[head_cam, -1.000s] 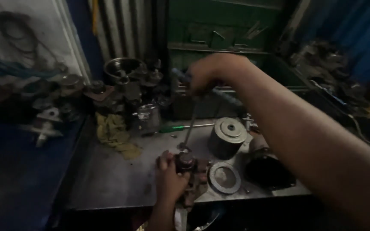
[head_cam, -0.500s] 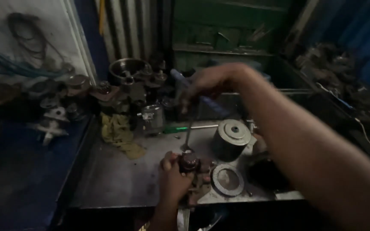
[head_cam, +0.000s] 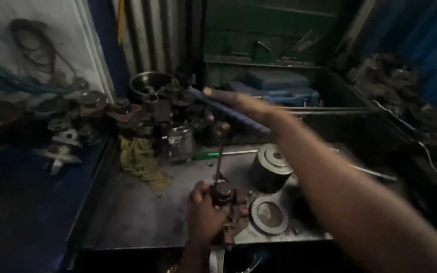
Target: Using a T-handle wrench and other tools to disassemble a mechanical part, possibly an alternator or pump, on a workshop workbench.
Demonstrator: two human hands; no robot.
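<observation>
Head view, lower centre: left hand (head_cam: pixel 204 216) curled around a small dark round metal part (head_cam: pixel 223 192), fingers closed on it. Part sits on the metal bench (head_cam: pixel 132 217), just left of a flat grey disc (head_cam: pixel 268 215). Upper centre: right hand (head_cam: pixel 238 105) wrapped shut on a blue T-handle wrench (head_cam: pixel 217 107), blurred; its shaft drops onto the part. Grey cylinder (head_cam: pixel 270 168) right of the shaft, yellow rag (head_cam: pixel 140 161) left.
</observation>
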